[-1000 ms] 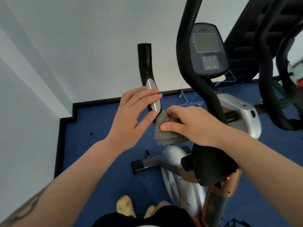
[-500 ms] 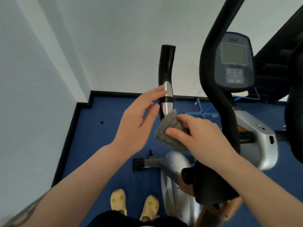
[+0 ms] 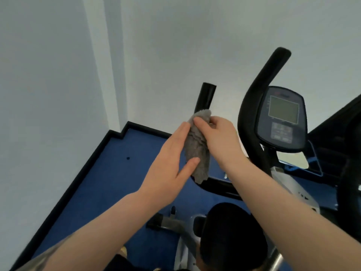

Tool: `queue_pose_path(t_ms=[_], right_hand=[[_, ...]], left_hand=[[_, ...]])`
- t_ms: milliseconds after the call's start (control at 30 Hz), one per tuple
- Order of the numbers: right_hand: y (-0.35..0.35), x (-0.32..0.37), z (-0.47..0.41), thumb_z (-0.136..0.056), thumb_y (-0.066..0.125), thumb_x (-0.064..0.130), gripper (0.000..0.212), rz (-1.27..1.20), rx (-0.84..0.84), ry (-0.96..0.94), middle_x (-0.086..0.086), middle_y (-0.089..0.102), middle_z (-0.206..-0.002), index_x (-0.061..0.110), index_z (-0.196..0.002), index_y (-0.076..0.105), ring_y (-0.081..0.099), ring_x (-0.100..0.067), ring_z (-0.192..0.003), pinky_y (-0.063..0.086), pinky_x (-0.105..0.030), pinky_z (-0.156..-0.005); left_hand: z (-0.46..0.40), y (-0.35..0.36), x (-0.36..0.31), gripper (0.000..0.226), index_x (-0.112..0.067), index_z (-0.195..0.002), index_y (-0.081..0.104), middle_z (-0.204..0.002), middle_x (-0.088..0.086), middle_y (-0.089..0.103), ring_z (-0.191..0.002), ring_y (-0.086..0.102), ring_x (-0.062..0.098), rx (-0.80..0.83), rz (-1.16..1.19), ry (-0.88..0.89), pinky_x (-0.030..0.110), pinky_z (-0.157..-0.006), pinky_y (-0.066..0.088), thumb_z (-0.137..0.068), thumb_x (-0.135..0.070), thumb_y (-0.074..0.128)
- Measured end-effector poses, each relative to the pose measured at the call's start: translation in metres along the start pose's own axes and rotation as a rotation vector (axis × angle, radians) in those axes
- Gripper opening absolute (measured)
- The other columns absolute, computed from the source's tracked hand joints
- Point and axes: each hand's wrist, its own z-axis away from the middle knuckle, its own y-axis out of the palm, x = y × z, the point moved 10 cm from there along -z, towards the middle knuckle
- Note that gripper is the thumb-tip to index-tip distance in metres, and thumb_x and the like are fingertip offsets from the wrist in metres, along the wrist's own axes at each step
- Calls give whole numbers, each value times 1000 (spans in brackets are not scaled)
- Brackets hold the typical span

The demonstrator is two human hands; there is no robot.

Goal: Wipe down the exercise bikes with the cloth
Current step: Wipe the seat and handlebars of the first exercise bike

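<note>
Basically, left to right: left hand (image 3: pixel 168 165) at frame centre-left, fingers straight and together, flat against the grey cloth (image 3: pixel 197 147), thumb pressing its lower part. Cloth is draped round the left handlebar (image 3: pixel 206 94), long axis running up along the bar, black tip poking out above. Right hand (image 3: pixel 218 137) pinches the cloth's top edge, fingers curled. Likely next: stroke along the bar axis. Console (image 3: pixel 281 118) and right handlebar (image 3: pixel 259 98) sit further right, untouched.
</note>
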Motion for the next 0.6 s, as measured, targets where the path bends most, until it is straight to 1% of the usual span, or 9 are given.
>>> queue_pose_path(t_ms=[67, 133, 167, 200, 233, 300, 367, 500, 600], right_hand=[[4, -5, -2, -94, 53, 48, 31, 89, 17, -36, 5, 66, -83, 19, -91, 63, 62, -10, -79, 46, -29, -64], [0, -3, -19, -95, 53, 45, 31, 96, 10, -48, 3, 65, -85, 15, -93, 64, 62, -11, -81, 47, -27, -65], [-7, 4, -29, -96, 54, 40, 29, 50, -36, -57, 3, 65, -86, 13, -96, 63, 62, -12, -82, 48, -25, -68], [-13, 12, -36, -96, 55, 36, 25, -2, -96, -76, 6, 62, -87, 12, -99, 61, 60, -8, -82, 47, -18, -70], [-16, 19, -39, -96, 56, 31, 19, -51, -153, -104, 12, 59, -87, 13, -103, 57, 57, -1, -80, 43, -8, -68], [-10, 21, -34, -97, 55, 26, 15, -99, -199, -166, 20, 54, -89, 19, -108, 49, 52, 9, -79, 37, 1, -65], [-2, 17, -25, -97, 53, 25, 16, -99, -173, -209, 21, 55, -95, 24, -112, 46, 53, 12, -84, 36, 3, -68], [-19, 37, -41, -96, 56, 25, 35, -49, -209, -273, 9, 56, -113, 15, -128, 47, 54, -5, -103, 36, -4, -78], [-26, 56, -40, -96, 56, 21, 41, 17, -263, -426, 5, 55, -127, 15, -136, 49, 51, -3, -112, 32, 0, -88]], left_hand=[[2, -9, -3, 65, -28, -151, 26, -153, -15, 30, -142, 25, -3, -86, -89, 21, 12, -114, 21, -95, -39, 56], [4, -15, -8, 57, -21, -143, 41, -144, -12, 39, -134, 34, -3, -168, -166, 46, 9, -109, 25, -92, -40, 59], [4, -14, -11, 54, -20, -139, 45, -140, -11, 41, -131, 36, -3, -179, -190, 55, 8, -107, 25, -92, -40, 60], [4, -10, -13, 51, -19, -137, 47, -139, -11, 42, -130, 36, -3, -171, -204, 62, 7, -107, 24, -91, -39, 60], [4, -7, -15, 50, -20, -136, 49, -138, -11, 42, -130, 37, -2, -157, -210, 65, 7, -107, 24, -91, -39, 60], [3, -3, -15, 51, -23, -136, 49, -138, -13, 42, -130, 38, -2, -140, -208, 67, 8, -107, 25, -90, -42, 58], [4, -3, -14, 52, -25, -136, 49, -138, -17, 42, -131, 37, -3, -140, -190, 63, 6, -107, 25, -89, -44, 57], [7, -2, -10, 47, -25, -133, 53, -139, -17, 43, -131, 38, -3, -160, -165, 55, 5, -105, 24, -89, -35, 68], [10, 0, -8, 46, -29, -133, 53, -142, -20, 42, -134, 36, -3, -160, -128, 35, 3, -104, 23, -90, -36, 66]])
